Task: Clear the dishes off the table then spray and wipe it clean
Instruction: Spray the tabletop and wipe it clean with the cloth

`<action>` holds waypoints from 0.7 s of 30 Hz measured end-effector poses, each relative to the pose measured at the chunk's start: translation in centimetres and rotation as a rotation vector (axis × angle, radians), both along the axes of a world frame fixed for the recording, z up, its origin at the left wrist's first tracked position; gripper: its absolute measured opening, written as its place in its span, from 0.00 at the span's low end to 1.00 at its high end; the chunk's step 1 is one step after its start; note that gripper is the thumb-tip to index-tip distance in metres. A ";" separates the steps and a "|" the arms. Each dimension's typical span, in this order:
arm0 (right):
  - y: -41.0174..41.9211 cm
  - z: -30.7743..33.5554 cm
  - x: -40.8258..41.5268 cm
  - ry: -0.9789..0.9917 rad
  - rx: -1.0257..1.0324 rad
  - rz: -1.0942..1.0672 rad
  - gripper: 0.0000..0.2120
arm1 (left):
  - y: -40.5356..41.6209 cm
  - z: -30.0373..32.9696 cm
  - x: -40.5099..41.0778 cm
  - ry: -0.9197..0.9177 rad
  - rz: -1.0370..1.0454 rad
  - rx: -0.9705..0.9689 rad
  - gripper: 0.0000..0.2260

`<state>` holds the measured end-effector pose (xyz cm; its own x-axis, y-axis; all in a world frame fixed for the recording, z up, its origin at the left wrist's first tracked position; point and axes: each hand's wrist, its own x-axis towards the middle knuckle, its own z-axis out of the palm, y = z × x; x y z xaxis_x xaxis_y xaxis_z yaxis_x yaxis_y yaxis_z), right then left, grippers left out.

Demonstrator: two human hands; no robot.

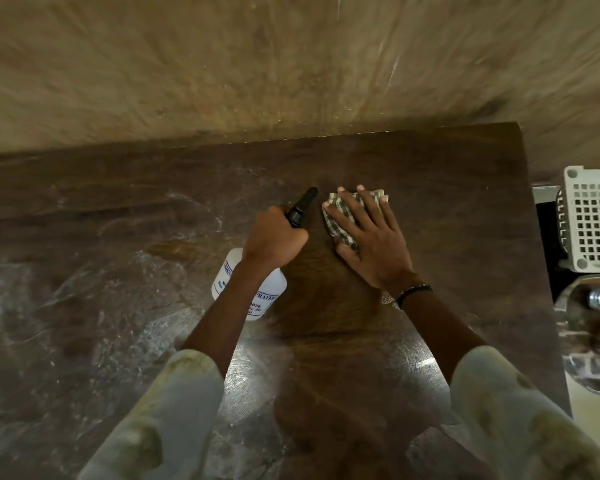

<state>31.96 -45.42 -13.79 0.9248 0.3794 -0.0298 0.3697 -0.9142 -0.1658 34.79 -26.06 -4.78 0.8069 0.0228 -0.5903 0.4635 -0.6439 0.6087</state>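
The dark brown wooden table point(118, 271) fills the lower view, with wet streaks across its left and near parts. My left hand point(274, 237) grips the black trigger head of a white spray bottle point(229, 275), whose nozzle points toward the far edge. Just to its right, my right hand point(371, 237) lies flat with fingers spread, pressing a checked cloth point(340, 220) onto the tabletop. Most of the cloth is hidden under the hand. No dishes are on the table.
A tan floor point(222, 64) lies beyond the table's far edge. Off the table's right edge stands a white perforated basket point(596, 223), and below it a shiny metal bowl or basin point(589, 327) with a spoon in it.
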 end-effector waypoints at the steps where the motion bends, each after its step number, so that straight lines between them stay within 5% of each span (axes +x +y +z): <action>1: 0.1 0.0 0.0 0.001 0.000 0.002 0.28 | 0.0 0.0 0.2 -0.005 0.001 0.004 0.03; 13: -2.1 0.4 5.5 0.039 -0.011 -0.044 0.29 | 1.7 -0.4 1.2 -0.064 0.027 0.027 0.05; 17: 1.4 0.9 9.6 0.095 0.008 -0.176 0.32 | 2.1 -0.5 1.3 -0.060 0.043 0.002 0.07; 21: 6.1 0.4 9.9 0.094 0.013 -0.081 0.31 | 2.4 -0.4 1.3 -0.070 0.063 0.005 0.07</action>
